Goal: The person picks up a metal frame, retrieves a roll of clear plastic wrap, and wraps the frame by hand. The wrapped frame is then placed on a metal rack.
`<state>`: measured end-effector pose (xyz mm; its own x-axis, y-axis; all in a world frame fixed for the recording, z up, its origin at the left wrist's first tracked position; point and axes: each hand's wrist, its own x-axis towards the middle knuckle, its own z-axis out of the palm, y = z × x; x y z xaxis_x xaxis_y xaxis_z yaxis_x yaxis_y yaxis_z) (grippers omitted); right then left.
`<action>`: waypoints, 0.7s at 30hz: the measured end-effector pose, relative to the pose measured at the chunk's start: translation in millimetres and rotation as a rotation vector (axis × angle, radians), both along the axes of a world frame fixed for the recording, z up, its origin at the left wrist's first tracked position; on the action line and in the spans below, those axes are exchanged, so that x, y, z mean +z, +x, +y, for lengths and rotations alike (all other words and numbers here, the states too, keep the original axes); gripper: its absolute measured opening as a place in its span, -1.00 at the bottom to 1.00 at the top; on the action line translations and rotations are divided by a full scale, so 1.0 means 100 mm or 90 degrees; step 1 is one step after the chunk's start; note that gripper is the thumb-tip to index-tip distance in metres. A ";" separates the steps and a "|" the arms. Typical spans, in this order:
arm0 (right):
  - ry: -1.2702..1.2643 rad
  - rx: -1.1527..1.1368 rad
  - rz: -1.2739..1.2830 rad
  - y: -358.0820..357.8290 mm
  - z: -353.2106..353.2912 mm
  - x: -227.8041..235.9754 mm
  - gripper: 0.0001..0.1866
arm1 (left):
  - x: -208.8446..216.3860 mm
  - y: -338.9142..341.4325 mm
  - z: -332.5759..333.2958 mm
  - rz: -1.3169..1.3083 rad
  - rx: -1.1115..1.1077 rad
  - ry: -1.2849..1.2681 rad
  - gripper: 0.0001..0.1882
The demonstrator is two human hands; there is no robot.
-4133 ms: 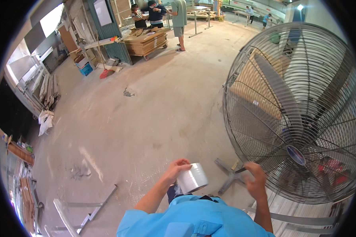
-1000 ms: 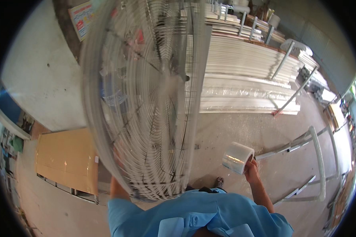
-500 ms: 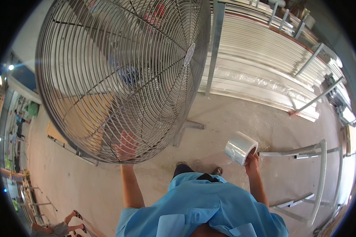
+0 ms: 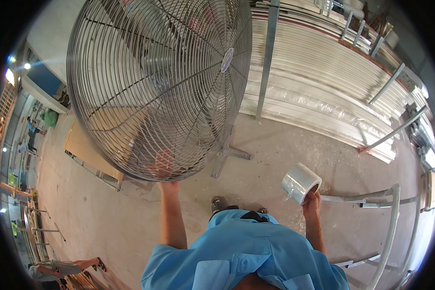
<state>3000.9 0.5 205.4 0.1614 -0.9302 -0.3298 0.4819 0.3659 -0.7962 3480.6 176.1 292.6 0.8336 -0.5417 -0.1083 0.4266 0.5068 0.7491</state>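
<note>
I judge the step as steadying the fan (image 4: 164,87), which partly covers the left hand (image 4: 165,169); its closure I cannot tell. The right hand (image 4: 312,200) curls around the film roll's (image 4: 296,181) near end, the roll extending forward-left. The next move calls for secure holds.

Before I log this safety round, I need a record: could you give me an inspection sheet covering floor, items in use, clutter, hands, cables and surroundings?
Surface: pale floor, scuffed.
Job's things: large caged fan; roll of clear film, held off the floor.
Clutter: metal frame at right.
Hands: left hand at the fan's lower rim, partly behind the grille, grip unclear; right hand holds the roll by its open end.
Cables: nothing seen.
Surroundings: long pale stacked lengths; another person, lower left.
</note>
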 end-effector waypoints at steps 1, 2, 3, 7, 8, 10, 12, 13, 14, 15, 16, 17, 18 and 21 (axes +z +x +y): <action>0.001 -0.002 -0.008 -0.01 -0.01 0.00 -0.61 | -0.02 -0.04 -0.02 0.015 0.000 -0.018 -0.23; -0.007 0.006 0.000 -0.01 -0.03 -0.01 -0.61 | -0.04 -0.07 -0.04 0.039 0.010 -0.028 -0.23; -0.010 0.013 -0.006 -0.01 -0.04 -0.01 -0.60 | -0.05 -0.11 -0.05 0.054 0.010 -0.057 -0.22; 0.011 0.030 0.017 0.02 -0.11 0.00 -0.59 | -0.08 -0.17 -0.09 0.003 0.012 -0.067 -0.19; 0.022 0.031 0.016 0.04 -0.13 0.00 -0.59 | -0.08 -0.17 -0.08 0.038 0.028 -0.067 -0.18; 0.004 0.047 0.001 0.07 -0.15 -0.01 -0.59 | -0.06 -0.14 -0.06 0.070 0.038 -0.057 -0.17; 0.034 0.032 0.022 0.11 -0.16 -0.02 -0.59 | -0.02 -0.09 -0.04 0.058 0.029 -0.041 -0.15; 0.024 0.040 0.020 0.12 -0.17 -0.03 -0.59 | 0.00 -0.06 -0.03 0.054 0.025 -0.014 -0.15; 0.029 0.039 0.027 0.14 -0.17 -0.03 -0.59 | 0.03 -0.03 -0.02 0.046 0.022 0.006 -0.15; 0.021 0.045 0.027 0.16 -0.16 -0.04 -0.59 | 0.05 -0.01 -0.01 0.052 0.025 0.037 -0.14; 0.010 0.048 0.043 0.17 -0.15 -0.04 -0.59 | 0.06 0.01 0.01 0.055 0.003 0.023 -0.14; 0.011 0.046 0.022 0.18 -0.14 -0.04 -0.59 | 0.07 0.03 0.03 0.072 -0.012 0.020 -0.14; 0.011 0.040 0.018 0.20 -0.12 -0.03 -0.59 | 0.07 0.06 0.05 0.089 -0.026 0.018 -0.14; 0.008 0.031 0.023 0.26 -0.06 0.02 -0.60 | -0.06 0.15 0.13 0.056 -0.086 0.025 -0.16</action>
<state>3026.9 -5.1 207.7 0.1944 -0.9172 -0.3478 0.4347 0.3984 -0.8076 3495.6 189.4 286.4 0.7399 -0.6420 -0.2009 0.5535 0.4113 0.7242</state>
